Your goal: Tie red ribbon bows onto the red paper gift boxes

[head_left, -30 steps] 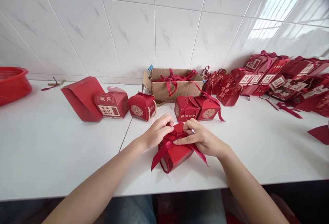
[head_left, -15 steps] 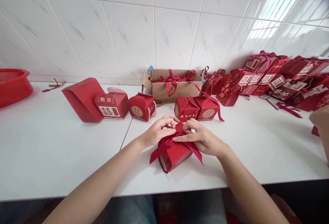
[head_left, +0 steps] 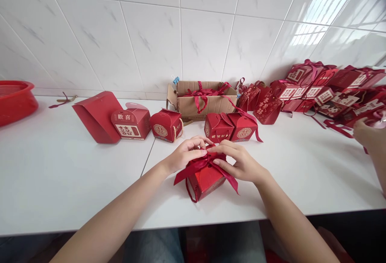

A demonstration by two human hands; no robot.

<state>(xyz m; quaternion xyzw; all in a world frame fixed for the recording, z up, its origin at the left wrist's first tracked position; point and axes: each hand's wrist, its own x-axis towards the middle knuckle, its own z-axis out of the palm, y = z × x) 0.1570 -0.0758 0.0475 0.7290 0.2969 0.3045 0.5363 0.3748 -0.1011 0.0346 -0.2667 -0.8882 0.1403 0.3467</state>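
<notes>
Two hands meet over a red box: the left hand (head_left: pixel 182 155) and the right hand (head_left: pixel 240 160), near the front edge of a white table (head_left: pixel 105 190).
The right thumb and forefinger stand apart at the dark red ribbon (head_left: pixel 189 171) atop the box (head_left: pixel 208 179); whether the left fingertips, close together, pinch anything cannot be told. The box looks light — stiff, thin card, likely to dent if squeezed — and best steadied low on its sides. The satiny ribbon seems soft and slippery, better gripped close to its gathered middle.
</notes>
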